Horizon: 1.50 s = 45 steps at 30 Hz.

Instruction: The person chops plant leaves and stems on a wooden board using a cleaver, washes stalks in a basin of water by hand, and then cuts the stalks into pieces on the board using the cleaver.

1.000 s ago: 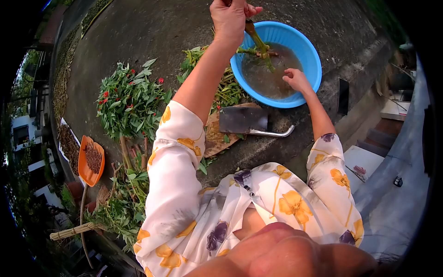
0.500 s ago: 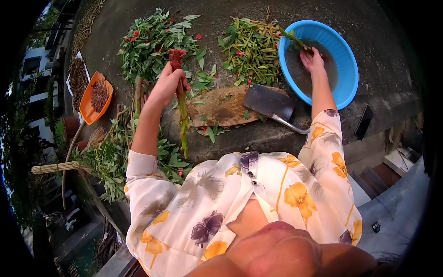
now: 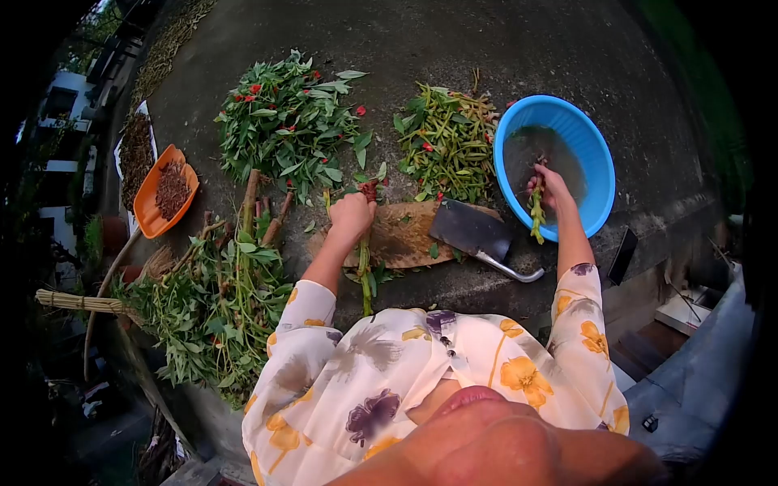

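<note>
My left hand (image 3: 352,214) is closed around a thick plant stalk (image 3: 365,263). The stalk's reddish root end points away from me, and its green end hangs toward my shirt. Beneath this hand lies a worn wooden board (image 3: 405,237), with a broad-bladed cleaver (image 3: 472,230) resting on its right part. At the blue basin (image 3: 598,206), my right hand (image 3: 554,189) grips a second green stalk (image 3: 536,214). That stalk's lower end reaches the basin's near rim. Cloudy water fills the bottom of the basin.
Leaves with red flowers (image 3: 284,121) form a heap at the back left. Beside it is a pile of green pods (image 3: 454,146). Uncut leafy plants (image 3: 215,304) lie at near left, by a straw broom (image 3: 89,301) and an orange scoop (image 3: 146,202) of brown bits.
My left hand has brought its stalk nearer the board. In my right hand the stalk has swung round, its green end now toward me instead of away to the upper left.
</note>
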Available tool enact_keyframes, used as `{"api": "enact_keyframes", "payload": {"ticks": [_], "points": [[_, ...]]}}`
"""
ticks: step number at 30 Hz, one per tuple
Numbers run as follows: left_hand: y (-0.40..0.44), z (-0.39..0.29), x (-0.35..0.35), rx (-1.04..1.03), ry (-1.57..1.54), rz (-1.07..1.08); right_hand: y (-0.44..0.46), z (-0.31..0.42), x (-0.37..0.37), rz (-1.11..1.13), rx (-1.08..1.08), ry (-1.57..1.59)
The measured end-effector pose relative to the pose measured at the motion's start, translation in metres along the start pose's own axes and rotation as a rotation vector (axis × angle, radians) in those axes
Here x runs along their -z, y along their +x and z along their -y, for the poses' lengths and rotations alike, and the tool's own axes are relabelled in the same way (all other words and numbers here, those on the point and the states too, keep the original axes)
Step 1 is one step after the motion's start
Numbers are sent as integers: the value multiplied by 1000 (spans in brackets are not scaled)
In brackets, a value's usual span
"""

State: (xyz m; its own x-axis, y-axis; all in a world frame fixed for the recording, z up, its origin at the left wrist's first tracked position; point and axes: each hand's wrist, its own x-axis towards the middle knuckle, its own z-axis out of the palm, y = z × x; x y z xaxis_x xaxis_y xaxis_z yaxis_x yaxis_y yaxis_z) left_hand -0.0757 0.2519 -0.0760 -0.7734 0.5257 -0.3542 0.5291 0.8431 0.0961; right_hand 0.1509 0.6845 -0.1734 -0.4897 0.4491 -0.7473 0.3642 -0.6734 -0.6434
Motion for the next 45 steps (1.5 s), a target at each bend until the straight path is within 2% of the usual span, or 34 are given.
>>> {"api": "enact_keyframes", "payload": {"ticks": [2,4,5,6,7,9,11,12,13,14,15,17,19,20,21,23,25,26,27,28,29,31,32,33,34,35,36,38,39,41,42,43,45], "points": [[-4,-25,21,-183,-190,-264,18,-6,15,-275,204,-42],[-4,-72,41,-516,-450,-548,-9,0,-10,-114,103,-88],[-6,-100,57,-574,-649,-421,-22,2,-15,-65,66,-96],[-8,-129,62,-628,-846,-270,-15,3,-9,-132,89,10],[-4,-159,51,-658,-870,-232,-7,3,-1,-197,116,116],[21,-218,32,-596,-1157,10,-12,6,-6,17,111,357],[45,-266,8,-438,-1123,218,-34,7,-21,70,111,332],[46,-276,25,-407,-1112,489,-28,-1,-20,27,205,232],[90,-302,-36,-341,-1177,653,-19,-7,-18,-16,299,129],[84,-315,-30,-224,-1279,709,-36,-4,-29,-238,444,-175],[75,-324,-21,-96,-1375,768,-48,-3,-34,-297,534,-337],[83,-337,-26,-80,-1331,793,-35,-8,-23,-360,410,-337],[88,-345,-48,-71,-1405,726,-19,0,12,-239,349,-424],[94,-348,-58,-68,-1443,683,-11,5,18,-331,478,-410],[103,-350,-66,-75,-1439,678,-9,13,35,-527,553,-513],[111,-355,-79,87,-1455,693,7,25,57,-938,581,-324],[111,-364,-79,84,-1426,630,60,6,78,-588,360,139],[107,-367,-73,82,-1407,617,60,7,57,-415,214,361],[105,-367,-66,81,-1385,602,53,5,40,-133,236,529],[109,-369,-75,8,-1352,590,49,6,26,34,161,575],[108,-368,-68,8,-1354,587,40,13,10,31,149,453],[96,-364,-52,-269,-959,418,37,24,-6,-127,158,378],[91,-366,-55,-320,-955,365,47,25,2,-129,160,386],[88,-366,-56,-324,-950,367,56,29,12,-23,142,558],[86,-364,-53,-225,-1145,518,54,37,11,91,125,727],[87,-364,-50,-120,-1337,672,51,43,8,93,131,731],[89,-357,-47,22,-1666,878,46,46,9,196,106,776],[88,-353,-44,70,-1741,905,36,48,4,354,64,853],[84,-352,-43,123,-1810,928,31,42,-2,347,61,851],[85,-355,-51,96,-1785,855,15,35,-23,-32,159,532],[85,-355,-56,13,-1598,745,17,30,-22,-102,238,400],[83,-356,-56,-66,-1409,634,12,34,-24,-102,237,400],[79,-359,-57,-100,-1307,561,3,43,-29,-332,298,130]]}}
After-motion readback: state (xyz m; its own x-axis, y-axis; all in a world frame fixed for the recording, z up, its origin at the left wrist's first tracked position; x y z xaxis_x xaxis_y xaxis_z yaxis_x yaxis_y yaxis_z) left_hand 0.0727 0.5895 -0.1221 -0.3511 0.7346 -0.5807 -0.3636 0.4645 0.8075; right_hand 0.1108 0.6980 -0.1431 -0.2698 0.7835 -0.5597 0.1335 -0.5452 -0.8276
